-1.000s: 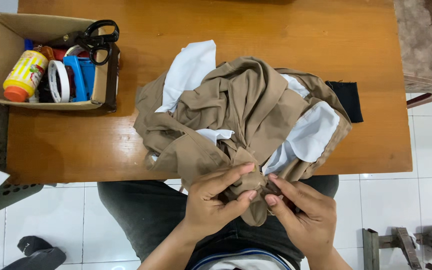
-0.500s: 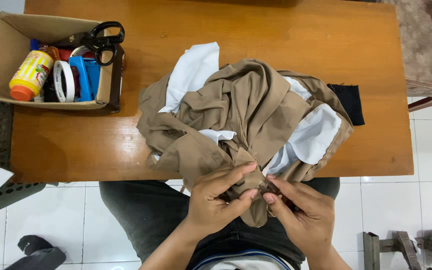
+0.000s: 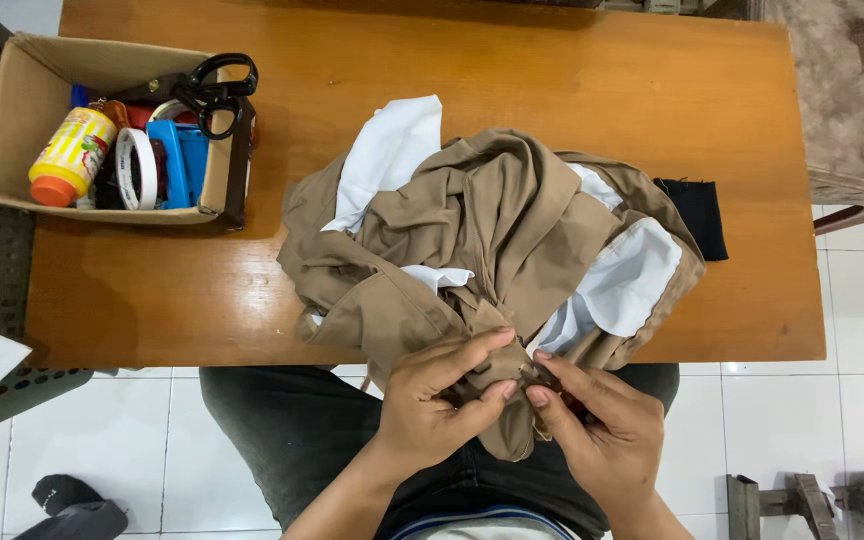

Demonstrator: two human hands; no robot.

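Observation:
A crumpled tan garment (image 3: 492,240) with white lining lies bunched on the wooden table (image 3: 512,70), and one end hangs over the near edge into my lap. My left hand (image 3: 432,405) pinches that hanging end between thumb and fingers. My right hand (image 3: 592,430) grips the same fold from the right, fingertips meeting the left hand's at a small spot on the cloth. What sits between the fingertips is too small to make out.
An open cardboard box (image 3: 22,110) at the table's left holds black scissors (image 3: 210,92), a yellow bottle with an orange cap (image 3: 70,155), tape rolls and blue items. A black cloth piece (image 3: 697,215) lies at the right. White tiled floor surrounds the table.
Both hands stay on the hanging fold, with only slight finger shifts. The view has drifted a little.

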